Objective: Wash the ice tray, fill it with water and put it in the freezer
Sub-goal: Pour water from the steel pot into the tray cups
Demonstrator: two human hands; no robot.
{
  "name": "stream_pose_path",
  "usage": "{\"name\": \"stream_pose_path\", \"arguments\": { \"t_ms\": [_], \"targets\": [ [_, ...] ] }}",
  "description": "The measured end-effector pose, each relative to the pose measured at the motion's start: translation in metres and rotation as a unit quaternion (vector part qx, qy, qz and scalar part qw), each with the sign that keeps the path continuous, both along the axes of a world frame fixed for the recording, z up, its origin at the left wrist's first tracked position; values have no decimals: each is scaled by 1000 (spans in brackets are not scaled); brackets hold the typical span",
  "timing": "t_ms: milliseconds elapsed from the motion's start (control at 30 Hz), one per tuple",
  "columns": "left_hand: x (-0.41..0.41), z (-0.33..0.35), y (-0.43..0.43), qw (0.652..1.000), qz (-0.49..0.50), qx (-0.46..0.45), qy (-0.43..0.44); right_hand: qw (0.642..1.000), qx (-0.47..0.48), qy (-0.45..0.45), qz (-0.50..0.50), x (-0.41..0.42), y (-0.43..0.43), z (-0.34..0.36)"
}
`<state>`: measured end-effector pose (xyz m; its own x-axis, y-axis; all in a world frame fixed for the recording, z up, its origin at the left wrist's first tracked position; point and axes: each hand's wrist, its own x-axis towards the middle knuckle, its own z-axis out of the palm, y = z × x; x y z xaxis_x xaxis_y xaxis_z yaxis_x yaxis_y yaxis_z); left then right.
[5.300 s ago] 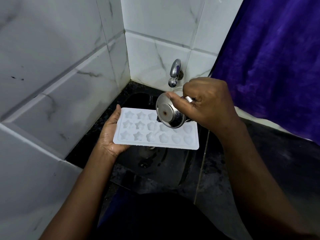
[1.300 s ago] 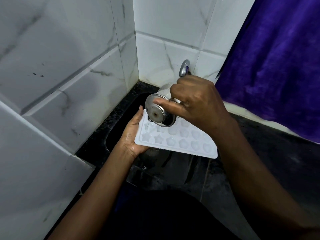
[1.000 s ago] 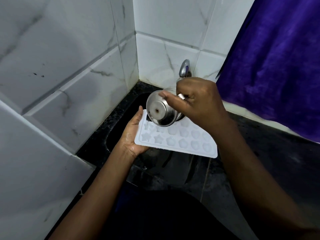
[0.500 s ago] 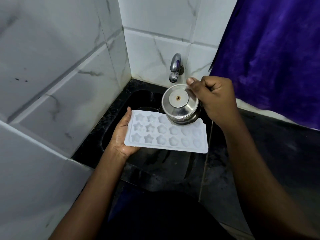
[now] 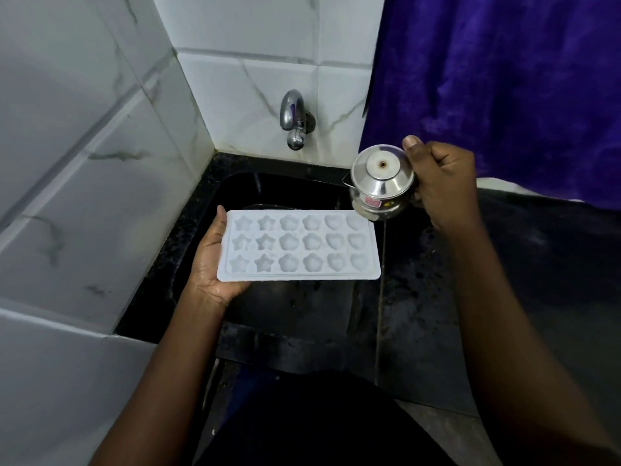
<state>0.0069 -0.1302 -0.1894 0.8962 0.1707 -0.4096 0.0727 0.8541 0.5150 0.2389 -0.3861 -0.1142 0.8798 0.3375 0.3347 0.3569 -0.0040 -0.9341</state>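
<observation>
The tray (image 5: 299, 245) lies level over the sink (image 5: 289, 193), its left end pinched by the left grip (image 5: 211, 264), thumb on the rim. The pot (image 5: 381, 183), clasped in the right grip (image 5: 440, 183), has swung upright off the tray's right corner, so filling looks finished; the freezer comes next.

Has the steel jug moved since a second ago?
Yes. The steel jug, gripped by the right hand, was below the tap, tipped over the ice tray; now it is upright, right of the tap, by the tray's far right corner.
</observation>
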Motion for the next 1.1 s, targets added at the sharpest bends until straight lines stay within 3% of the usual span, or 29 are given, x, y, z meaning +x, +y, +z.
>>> {"name": "stream_pose_path", "arguments": {
  "t_ms": [367, 500, 867, 1100],
  "targets": [
    [54, -13, -23, 998, -56, 2, 11, 986, 35, 119, -109, 73, -66, -77],
    [71, -23, -31, 998, -62, 0, 18, 974, -3, 184, -130, 95, -80, -115],
    [104, -37, -48, 996, -85, -15, 23, 952, -73, 278, -102, 132, -73, -185],
    [106, -40, -56, 995, -102, -18, 7, 951, -86, 278, -107, 137, -75, -200]
  ]
}}
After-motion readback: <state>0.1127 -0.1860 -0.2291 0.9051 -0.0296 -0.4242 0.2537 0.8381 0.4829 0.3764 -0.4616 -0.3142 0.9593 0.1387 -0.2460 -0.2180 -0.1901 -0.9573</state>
